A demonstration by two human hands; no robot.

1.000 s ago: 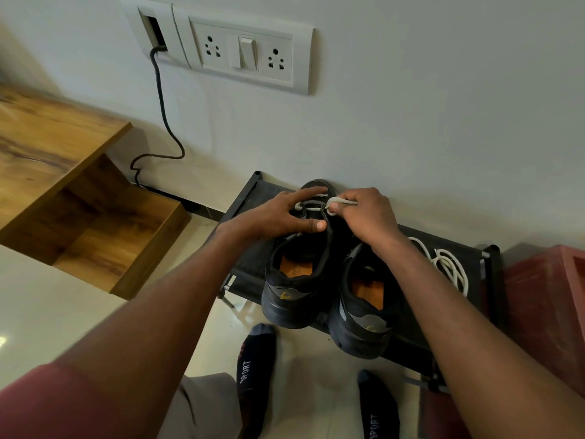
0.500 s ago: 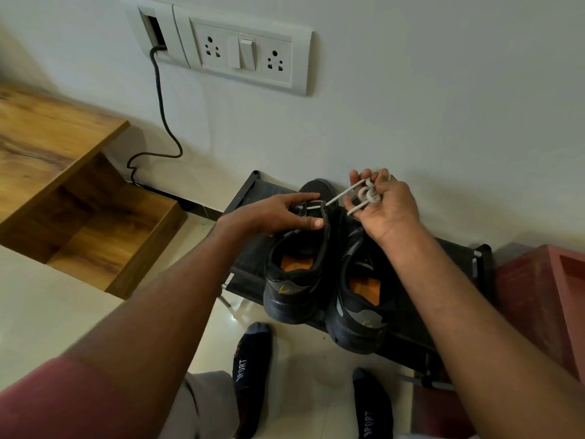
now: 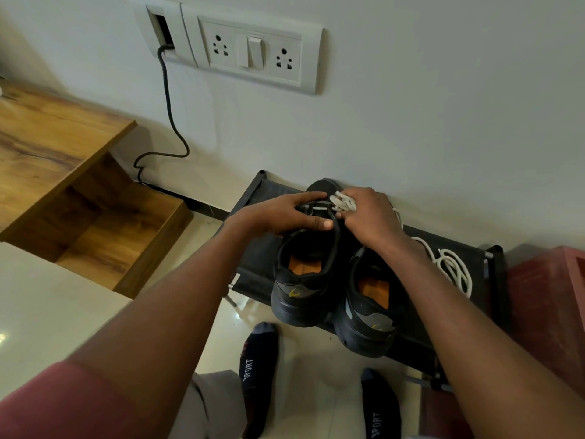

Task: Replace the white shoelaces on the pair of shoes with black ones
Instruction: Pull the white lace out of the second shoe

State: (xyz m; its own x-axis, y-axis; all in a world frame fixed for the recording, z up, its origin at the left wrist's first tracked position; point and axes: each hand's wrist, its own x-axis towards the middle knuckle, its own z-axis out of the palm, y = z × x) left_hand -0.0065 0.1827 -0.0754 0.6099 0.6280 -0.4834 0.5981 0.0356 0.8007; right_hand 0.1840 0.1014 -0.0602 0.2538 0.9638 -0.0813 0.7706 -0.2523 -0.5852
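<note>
Right hand [image 3: 368,217] fingers are curled round a bunch of white lace [image 3: 343,202] wound over them, at the toe end of the left-side shoe [image 3: 305,274]. Left hand [image 3: 281,215] grips that shoe's upper, thumb across the tongue edge and index along the eyelet row, pinning it down. Judgement: unlacing step, only the last rows near the toe look threaded. To do it well, keep the shoe pinned, pull each crossing out straight along the eyelet axis, don't yank the bundle or it jams. Right-side shoe [image 3: 370,308] sits touching the first, and looks unlaced. Both stand on a black fabric shoe rack [image 3: 253,198] against the wall. Also on the rack: a loose coil of white lace [image 3: 452,267] to the right. No black laces visible.
</note>
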